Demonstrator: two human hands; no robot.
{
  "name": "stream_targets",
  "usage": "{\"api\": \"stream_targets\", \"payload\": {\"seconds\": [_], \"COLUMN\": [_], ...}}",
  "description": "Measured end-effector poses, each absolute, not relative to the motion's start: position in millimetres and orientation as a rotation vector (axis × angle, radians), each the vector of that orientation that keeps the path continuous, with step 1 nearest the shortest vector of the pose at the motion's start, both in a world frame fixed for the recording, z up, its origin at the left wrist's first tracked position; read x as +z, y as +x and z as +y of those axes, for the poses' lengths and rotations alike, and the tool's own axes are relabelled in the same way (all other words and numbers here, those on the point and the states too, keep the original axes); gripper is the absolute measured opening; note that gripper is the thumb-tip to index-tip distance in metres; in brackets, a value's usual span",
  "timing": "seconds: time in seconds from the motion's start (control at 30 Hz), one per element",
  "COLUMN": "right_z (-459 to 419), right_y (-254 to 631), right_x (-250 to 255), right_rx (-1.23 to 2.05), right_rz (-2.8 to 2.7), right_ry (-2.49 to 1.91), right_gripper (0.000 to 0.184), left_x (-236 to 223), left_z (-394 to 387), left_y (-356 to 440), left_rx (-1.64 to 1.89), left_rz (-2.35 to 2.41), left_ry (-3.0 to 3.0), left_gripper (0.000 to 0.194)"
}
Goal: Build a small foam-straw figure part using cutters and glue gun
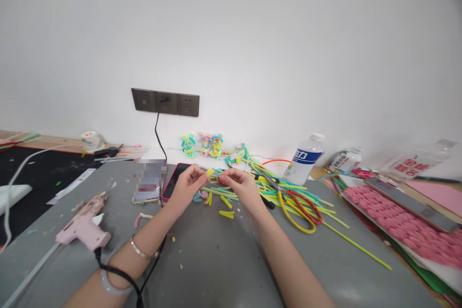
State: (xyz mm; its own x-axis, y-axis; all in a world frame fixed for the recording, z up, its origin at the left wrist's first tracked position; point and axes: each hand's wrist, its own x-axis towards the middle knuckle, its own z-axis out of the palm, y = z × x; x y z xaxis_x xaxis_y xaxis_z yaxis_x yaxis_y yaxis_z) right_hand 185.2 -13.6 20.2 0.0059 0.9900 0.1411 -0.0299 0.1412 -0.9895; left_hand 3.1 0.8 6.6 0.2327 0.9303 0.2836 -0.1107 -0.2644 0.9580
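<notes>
My left hand (191, 180) is closed in a pinch on a short yellow pipe-cleaner piece (210, 172). Facing it, my right hand (241, 184) has thumb and forefinger together; whatever sits between those fingertips is too small to name. Short yellow cut pieces (226, 214) lie on the grey table mat (224, 264) below my hands. Behind and right of my right hand spreads a loose pile of green, yellow and teal pipe cleaners (325, 204). Scissors with red and yellow handles (301, 211) rest on the pile.
A pink glue gun (84, 231) lies at left, its black cord running under my left forearm. Phones (175, 180) lie behind my left hand. Small pipe-cleaner figures (216, 145) stand by the wall. A white-capped bottle (305, 159) and a pink woven piece (390, 221) are at right.
</notes>
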Motion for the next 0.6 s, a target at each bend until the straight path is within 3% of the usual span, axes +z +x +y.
{"api": "stream_targets", "payload": {"seconds": [0.6], "right_z": [-11.9], "right_y": [185.6], "right_x": [15.8], "right_rx": [1.116], "right_rz": [-1.279], "right_ry": [-1.085], "right_gripper": [0.032], "left_x": [12.2], "left_z": [-1.9], "left_y": [3.9], "left_rx": [1.221], "left_rz": [0.847], "left_ry": [1.473], "left_gripper": [0.031]}}
